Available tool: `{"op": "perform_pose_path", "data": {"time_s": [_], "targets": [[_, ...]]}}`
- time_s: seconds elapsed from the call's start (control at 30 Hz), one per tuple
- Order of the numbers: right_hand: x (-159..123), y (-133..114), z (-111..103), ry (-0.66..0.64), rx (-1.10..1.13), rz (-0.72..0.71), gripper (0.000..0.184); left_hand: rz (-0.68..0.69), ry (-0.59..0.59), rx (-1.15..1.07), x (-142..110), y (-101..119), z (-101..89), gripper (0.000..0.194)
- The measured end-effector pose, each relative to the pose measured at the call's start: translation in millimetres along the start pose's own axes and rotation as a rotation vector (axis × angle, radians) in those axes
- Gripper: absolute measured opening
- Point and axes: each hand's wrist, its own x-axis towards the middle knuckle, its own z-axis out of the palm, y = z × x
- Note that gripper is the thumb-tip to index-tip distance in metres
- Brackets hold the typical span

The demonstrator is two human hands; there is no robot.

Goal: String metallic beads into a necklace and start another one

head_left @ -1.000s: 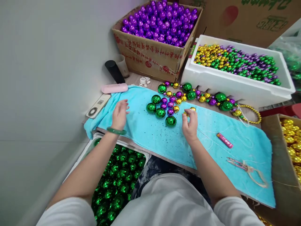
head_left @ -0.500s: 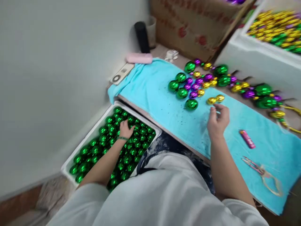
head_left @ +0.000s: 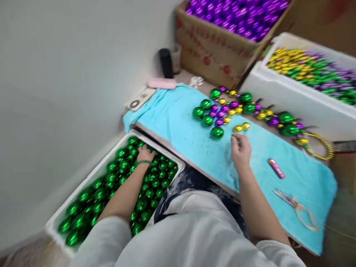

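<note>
My left hand (head_left: 146, 154) reaches down into a white foam box (head_left: 93, 173) of shiny green balls (head_left: 109, 178). Its fingers are spread and touch the balls; their tips are partly hidden. Above the light-blue cloth (head_left: 178, 122), my right hand (head_left: 241, 150) has its fingers curled and pressed to the thumb. Whatever it pinches, if anything, is too small to make out. Just beyond it lie a pair of gold balls (head_left: 241, 127). Left of those are loose green balls (head_left: 207, 120) and a cluster of purple balls (head_left: 222, 111) with gold ones among them.
A strung garland (head_left: 285, 118) with a gold bead loop runs along the back. Behind stand a carton of purple balls (head_left: 233, 18) and a foam box of mixed beads (head_left: 306, 70). Snips (head_left: 294, 205), a pink lighter-like item (head_left: 276, 168) and a black bottle (head_left: 166, 63) are around.
The view has tilted up and shifted, so more of the boxes behind shows. My left hand's fingers have moved deeper among the green balls. My right hand's fingers have closed a little more.
</note>
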Motion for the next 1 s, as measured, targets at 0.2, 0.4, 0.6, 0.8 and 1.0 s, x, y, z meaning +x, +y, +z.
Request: {"op": "perform_pose_path", "data": {"time_s": [0.2,0.4,0.6,0.8,1.0], "targets": [[8,13,-43,0.136,-0.072,0.063,0.021,0.478,0.289,-0.120,-54,16,-52.1,0.055],[8,32,-70,0.025,-0.167,0.196,0.027,0.872,0.212,-0.279,-54,139,-55.5,0.062],[13,57,-127,-0.106,-0.367,0.269,0.017,1.026,0.103,-0.236,-24,213,-30.6,0.059],[43,91,-190,-0.040,-0.494,0.303,0.016,0.996,0.121,-0.252,-12,223,-18.2,0.074],[138,131,-264,0.102,-0.680,0.450,0.022,0.813,0.118,-0.299,-26,189,-15.6,0.078]]}}
